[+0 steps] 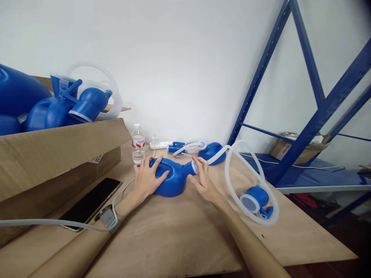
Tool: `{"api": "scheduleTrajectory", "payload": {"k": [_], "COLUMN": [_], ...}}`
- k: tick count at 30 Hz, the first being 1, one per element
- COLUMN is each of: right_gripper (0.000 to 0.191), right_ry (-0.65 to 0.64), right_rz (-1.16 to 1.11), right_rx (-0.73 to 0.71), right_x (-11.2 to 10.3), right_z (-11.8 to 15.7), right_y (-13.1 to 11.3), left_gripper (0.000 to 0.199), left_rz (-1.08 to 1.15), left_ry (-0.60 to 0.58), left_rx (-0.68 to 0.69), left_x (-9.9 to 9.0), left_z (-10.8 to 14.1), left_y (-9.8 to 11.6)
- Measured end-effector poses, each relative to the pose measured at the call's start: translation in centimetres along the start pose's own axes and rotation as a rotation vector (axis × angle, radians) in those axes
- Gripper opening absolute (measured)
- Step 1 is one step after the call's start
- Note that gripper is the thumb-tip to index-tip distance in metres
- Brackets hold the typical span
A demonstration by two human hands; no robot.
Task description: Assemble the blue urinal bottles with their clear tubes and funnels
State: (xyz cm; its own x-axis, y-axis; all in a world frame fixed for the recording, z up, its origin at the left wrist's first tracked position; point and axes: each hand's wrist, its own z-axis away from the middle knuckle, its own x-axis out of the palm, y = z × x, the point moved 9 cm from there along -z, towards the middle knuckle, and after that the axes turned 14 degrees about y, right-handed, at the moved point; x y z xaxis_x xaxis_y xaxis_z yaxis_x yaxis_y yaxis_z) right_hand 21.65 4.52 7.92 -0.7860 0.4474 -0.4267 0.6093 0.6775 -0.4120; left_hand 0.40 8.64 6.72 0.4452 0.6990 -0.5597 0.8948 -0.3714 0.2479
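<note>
A blue plastic urinal bottle (171, 189) lies on its side on the table in front of me, its neck pointing right. My left hand (146, 178) grips its body by the handle opening, fingers over the top. At the neck, my right hand (204, 179) has thumb and fingers around the white cap (194, 166). A clear hose (228, 181) runs from the cap and loops to the right. Its far end circles a blue funnel-shaped cup (255, 199) with a white rim and small blue handle, resting on the table.
A cardboard box (66, 154) full of blue bottles and hoses stands left, beside a phone (92, 202). Behind are a water bottle (138, 143), a power strip (162, 145) and another blue bottle (216, 152) with hose. A blue metal rack (304, 133) borders the table's right. A cable crosses my left wrist.
</note>
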Motion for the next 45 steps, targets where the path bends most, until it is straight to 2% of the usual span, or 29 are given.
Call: {"api": "scheduleTrajectory", "payload": {"k": [4, 9, 17, 29, 36, 39, 42, 45], "right_gripper": [0.052, 0.041, 0.036, 0.035, 0.016, 0.011, 0.012, 0.014], "right_ry": [0.019, 0.026, 0.166, 0.296, 0.32, 0.314, 0.296, 0.288], "right_rz": [0.019, -0.046, -0.085, -0.059, -0.166, -0.307, -0.394, -0.42], "right_rx": [-0.025, 0.005, 0.054, -0.061, 0.027, 0.103, 0.159, 0.193], "right_x": [0.1, 0.0, -0.2, 0.1, -0.3, -0.4, -0.2, -0.1], "right_z": [-0.8, -2.2, -1.6, -1.2, -2.5, -2.9, -3.1, -3.1], "right_y": [-0.2, -0.1, 0.3, -0.7, -0.3, 0.3, 0.6, 0.8], "left_gripper": [0.064, 0.064, 0.063, 0.065, 0.061, 0.055, 0.052, 0.058], "left_rz": [0.044, 0.179, 0.152, 0.116, 0.14, 0.142, 0.167, 0.238], "left_ry": [0.034, 0.041, 0.051, 0.048, 0.054, -0.019, -0.186, -0.37], "left_rx": [-0.011, 0.047, 0.012, 0.006, 0.016, 0.028, 0.011, 0.012], "left_x": [0.1, 0.6, 0.4, 0.2, 0.3, 0.4, 1.0, 2.2], "left_z": [-0.1, -0.1, 0.0, 0.1, -0.1, -1.0, -2.6, -4.6], "left_y": [-0.2, -0.1, 0.1, 0.4, 0.2, 0.4, 0.9, 2.1]}}
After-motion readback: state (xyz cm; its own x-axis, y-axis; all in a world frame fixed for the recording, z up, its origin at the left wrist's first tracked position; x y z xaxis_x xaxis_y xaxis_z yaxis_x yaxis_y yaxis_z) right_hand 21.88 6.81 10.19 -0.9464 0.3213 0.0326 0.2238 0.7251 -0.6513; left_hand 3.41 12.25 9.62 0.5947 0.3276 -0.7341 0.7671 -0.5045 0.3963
